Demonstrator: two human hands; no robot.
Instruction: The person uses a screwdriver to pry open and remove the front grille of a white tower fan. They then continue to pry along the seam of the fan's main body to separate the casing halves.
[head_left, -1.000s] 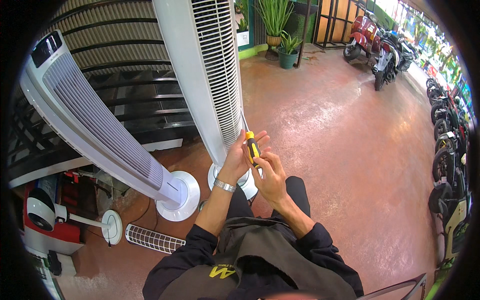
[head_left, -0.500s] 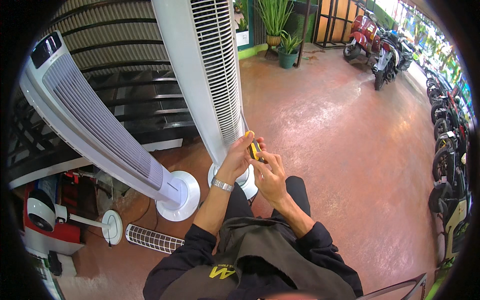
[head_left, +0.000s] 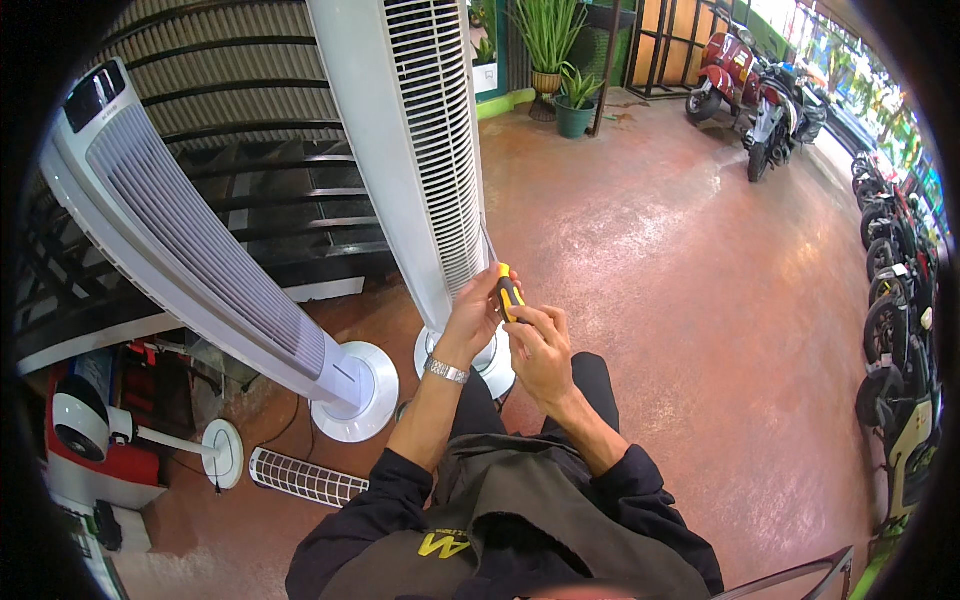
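Note:
A screwdriver point(head_left: 511, 298) with a yellow and black handle is held between my hands, its thin metal shaft slanting up toward the right edge of a white tower fan point(head_left: 410, 190). My left hand point(head_left: 474, 316), with a metal watch on the wrist, closes around the front of the handle near the shaft. The fingers of my right hand point(head_left: 543, 352) pinch the handle's rear end. Where the shaft's tip meets the fan, if it does, is too small to tell. The fan's slatted grille faces right, and my hands partly cover its round base point(head_left: 497, 374).
A second tower fan point(head_left: 215, 240) stands at the left on a round base. Near it are a small white pedestal fan point(head_left: 85, 420) and a loose white grille panel point(head_left: 305, 478) on the floor. Potted plants point(head_left: 575, 118) and motorcycles point(head_left: 770, 120) are farther back; more motorbikes line the right.
The fingers of both hands have shifted on the screwdriver handle, and more of the handle shows now. The fans have stayed in place.

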